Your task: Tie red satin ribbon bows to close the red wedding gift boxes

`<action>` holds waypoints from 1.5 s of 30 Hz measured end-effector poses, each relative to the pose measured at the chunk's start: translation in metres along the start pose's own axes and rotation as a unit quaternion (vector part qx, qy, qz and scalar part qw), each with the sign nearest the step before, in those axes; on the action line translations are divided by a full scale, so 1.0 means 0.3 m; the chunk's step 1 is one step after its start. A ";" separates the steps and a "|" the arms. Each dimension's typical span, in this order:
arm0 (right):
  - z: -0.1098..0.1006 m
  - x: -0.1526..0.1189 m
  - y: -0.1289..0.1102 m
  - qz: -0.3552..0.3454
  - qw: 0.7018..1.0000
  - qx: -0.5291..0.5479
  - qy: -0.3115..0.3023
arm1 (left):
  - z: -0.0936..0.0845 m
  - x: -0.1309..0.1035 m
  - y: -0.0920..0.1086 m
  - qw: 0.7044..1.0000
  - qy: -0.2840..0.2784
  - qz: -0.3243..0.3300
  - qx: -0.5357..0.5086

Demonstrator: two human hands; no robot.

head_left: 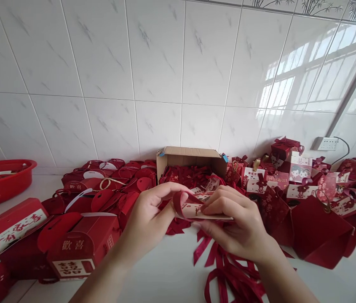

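Currently | left hand [148,212]: grip pinching red ribbon [179,206] | right hand [240,216]: grip holding printed card [193,209] (ribbon curled at one end)

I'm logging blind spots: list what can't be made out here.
All in the head view:
- Printed card: partly covered by the right hand.
- Cardboard box: floor hidden by its red contents.
- Red basin: cut off by left edge.
- Loose ribbons: cut off by bottom edge.
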State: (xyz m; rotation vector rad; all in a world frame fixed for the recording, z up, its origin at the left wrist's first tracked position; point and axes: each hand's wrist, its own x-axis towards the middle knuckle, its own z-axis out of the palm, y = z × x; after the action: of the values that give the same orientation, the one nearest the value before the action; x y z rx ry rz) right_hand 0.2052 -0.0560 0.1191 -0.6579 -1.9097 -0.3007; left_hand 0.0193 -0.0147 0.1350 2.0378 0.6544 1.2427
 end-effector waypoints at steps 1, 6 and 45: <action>-0.003 0.001 -0.001 0.001 1.000 0.001 0.001 | 0.002 -0.001 0.003 1.000 0.002 -0.001 0.000; -0.014 0.003 -0.005 0.002 1.000 0.005 0.008 | -0.001 -0.009 0.006 1.000 0.003 0.015 0.006; -0.002 0.005 -0.027 -0.086 0.996 -0.008 0.034 | -0.056 -0.026 0.049 0.990 -0.140 0.036 -0.005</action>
State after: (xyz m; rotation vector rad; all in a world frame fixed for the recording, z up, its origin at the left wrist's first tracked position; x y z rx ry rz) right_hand 0.2006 -0.0625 0.1214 -0.4879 -1.9031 -0.4416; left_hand 0.0021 -0.0253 0.1471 2.1890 0.4444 0.9697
